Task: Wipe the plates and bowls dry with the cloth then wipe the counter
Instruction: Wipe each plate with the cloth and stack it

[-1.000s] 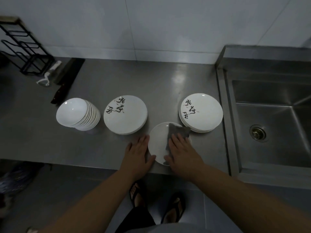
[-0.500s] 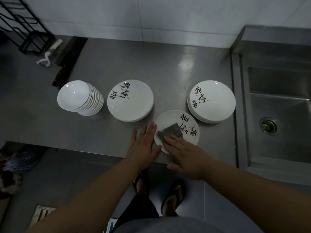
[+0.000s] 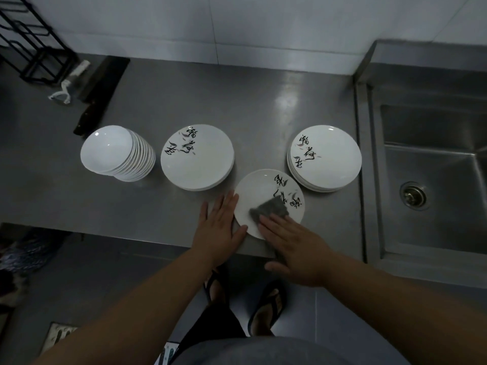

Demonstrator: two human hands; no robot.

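Plate (image 3: 259, 192) between two plate stacks (image 3: 197, 157)

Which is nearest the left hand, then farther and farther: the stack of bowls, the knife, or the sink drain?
From the left hand:
1. Stack of bowls, to its left.
2. Knife, beyond the bowls, far left.
3. Sink drain, far right, in the basin.

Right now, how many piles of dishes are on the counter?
3: bowl stack far left, plate stack in the middle, plate stack beside the sink. One single plate lies apart.
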